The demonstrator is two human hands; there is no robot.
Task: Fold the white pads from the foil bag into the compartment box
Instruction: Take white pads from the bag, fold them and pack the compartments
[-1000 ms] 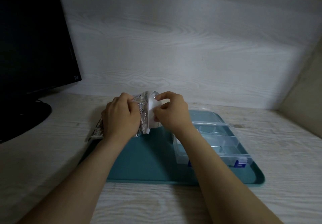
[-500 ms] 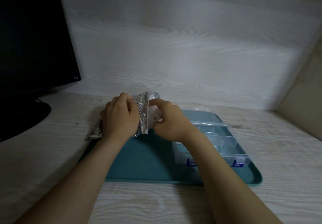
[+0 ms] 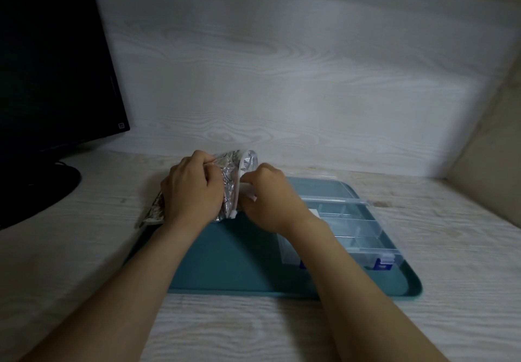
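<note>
A crinkled foil bag (image 3: 229, 175) lies at the far left corner of the teal tray (image 3: 231, 263), its mouth turned right. My left hand (image 3: 193, 189) grips the bag around its middle. My right hand (image 3: 270, 198) is at the bag's mouth, fingers curled round a white pad (image 3: 248, 194) that sticks out of it. The clear compartment box (image 3: 355, 229) stands open on the tray's right half, lid laid back. A small white piece (image 3: 314, 213) shows in one compartment beside my right wrist.
A black monitor (image 3: 53, 60) on a round stand (image 3: 33, 192) fills the left side. A pale wood-grain wall runs behind the desk, and a beige side wall (image 3: 490, 142) closes the right. The box has blue latches (image 3: 380, 264) at its near edge.
My right hand has turned and dropped lower at the bag's mouth, drawing the white pad out to the right. My left hand keeps its grip on the bag.
</note>
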